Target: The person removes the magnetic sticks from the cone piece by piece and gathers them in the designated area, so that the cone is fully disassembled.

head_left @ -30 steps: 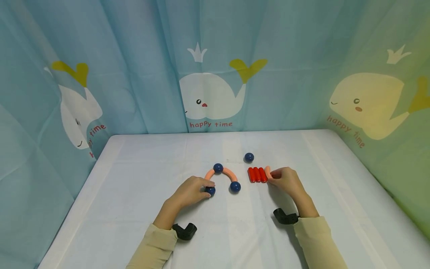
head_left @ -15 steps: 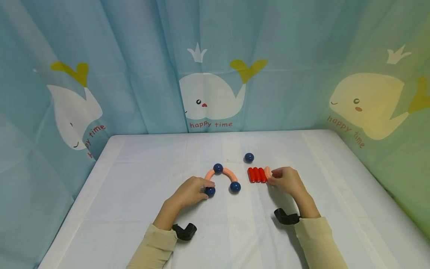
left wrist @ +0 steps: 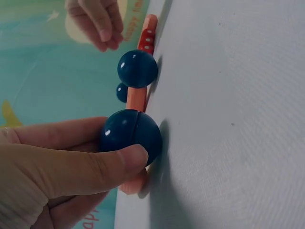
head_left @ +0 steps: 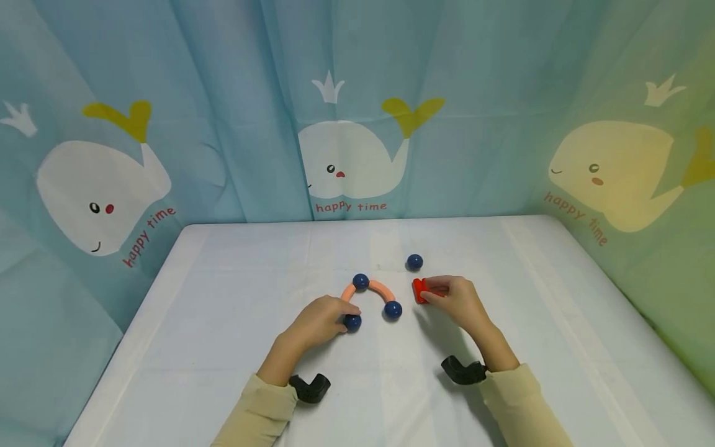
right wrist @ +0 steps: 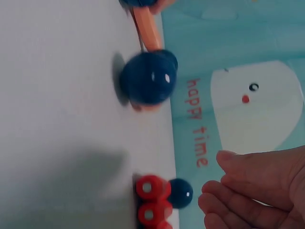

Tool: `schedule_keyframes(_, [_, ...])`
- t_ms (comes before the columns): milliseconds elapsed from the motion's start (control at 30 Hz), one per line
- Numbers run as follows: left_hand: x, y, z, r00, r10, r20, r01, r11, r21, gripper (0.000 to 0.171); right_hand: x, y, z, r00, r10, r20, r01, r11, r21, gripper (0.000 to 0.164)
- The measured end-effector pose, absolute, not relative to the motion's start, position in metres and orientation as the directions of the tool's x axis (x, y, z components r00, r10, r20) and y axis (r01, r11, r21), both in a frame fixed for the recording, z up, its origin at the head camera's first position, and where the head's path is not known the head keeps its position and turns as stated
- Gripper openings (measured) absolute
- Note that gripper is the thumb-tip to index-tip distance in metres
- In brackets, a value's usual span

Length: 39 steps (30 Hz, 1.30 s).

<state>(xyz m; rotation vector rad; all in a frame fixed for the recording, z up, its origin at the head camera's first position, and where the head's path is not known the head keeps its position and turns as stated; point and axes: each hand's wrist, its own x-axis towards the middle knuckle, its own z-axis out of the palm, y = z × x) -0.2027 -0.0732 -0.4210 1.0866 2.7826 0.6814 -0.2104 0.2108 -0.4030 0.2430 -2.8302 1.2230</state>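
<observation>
My left hand [head_left: 318, 320] pinches a dark blue ball [left wrist: 121, 131] between thumb and fingers, low at the table. That ball ends an arch of two curved peach rods [head_left: 382, 290], with another blue ball [head_left: 360, 282] at the top and a third ball [head_left: 393, 310] at the right end. Over the red rods [head_left: 418, 292], lying side by side, hovers my right hand [head_left: 458, 301]. In the right wrist view its thumb and loosely bent fingers hold nothing. A loose peach rod [left wrist: 150, 21] lies beyond the red ones in the left wrist view; the hand hides it from the head view.
One separate blue ball [head_left: 414, 262] sits behind the red rods. The white-covered table [head_left: 251, 267] runs back to a blue curtain [head_left: 246, 124] printed with whales. Black wrist cameras [head_left: 310, 388] project inward from both sleeves.
My right hand has let go of the loose peach rod and moved left over the red rods. My left hand and the arch's left ball have shifted slightly toward me.
</observation>
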Motion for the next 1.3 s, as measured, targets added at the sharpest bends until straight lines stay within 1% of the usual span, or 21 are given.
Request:
schedule_keyframes(100, [-0.202,-0.072,-0.423,-0.738,0.668,0.095,0.647,0.662,0.377,0.038,-0.209,0.205,-0.405,-0.982,-0.135,0.132,-0.189,0.668,-0.72,0.029])
schedule_keyframes(233, [-0.202,-0.071,-0.428,-0.735,0.664,0.14,0.668,0.673,0.317,0.035,-0.206,0.2,-0.406,-0.973,-0.159,0.166,-0.229,0.646,-0.728,0.027])
schedule_keyframes(500, [-0.203,-0.071,-0.433,-0.725,0.649,0.23,0.689,0.675,0.264,0.031,-0.2,0.184,-0.405,-0.942,-0.271,0.199,-0.324,0.577,-0.75,0.024])
schedule_keyframes(633, [-0.203,-0.07,-0.433,-0.72,0.653,0.234,0.694,0.68,0.238,0.031,-0.198,0.177,-0.408,-0.928,-0.318,0.196,-0.35,0.557,-0.753,0.023])
schedule_keyframes(867, [-0.202,-0.065,-0.433,-0.722,0.663,0.199,0.692,0.687,0.224,0.033,-0.193,0.161,-0.413,-0.906,-0.372,0.203,-0.395,0.568,-0.722,0.026])
schedule_keyframes(900, [-0.202,-0.064,-0.433,-0.718,0.667,0.199,0.696,0.684,0.219,0.032,-0.192,0.159,-0.415,-0.902,-0.382,0.201,-0.4,0.566,-0.721,0.027])
schedule_keyframes(1033, [-0.201,-0.061,-0.435,-0.697,0.685,0.214,0.717,0.669,0.195,0.014,-0.189,0.15,-0.422,-0.888,-0.421,0.186,-0.417,0.564,-0.712,0.033])
schedule_keyframes(1067, [-0.201,-0.06,-0.436,-0.694,0.686,0.218,0.72,0.668,0.191,0.012,-0.189,0.148,-0.424,-0.887,-0.426,0.18,-0.416,0.565,-0.713,0.034])
schedule_keyframes(1167, [-0.201,-0.059,-0.436,-0.691,0.686,0.229,0.723,0.664,0.192,0.021,-0.187,0.144,-0.428,-0.884,-0.439,0.164,-0.411,0.559,-0.72,0.037])
schedule_keyframes(1300, [-0.199,-0.057,-0.436,-0.704,0.666,0.245,0.709,0.68,0.187,0.026,-0.186,0.139,-0.432,-0.876,-0.458,0.153,-0.411,0.541,-0.734,0.039])
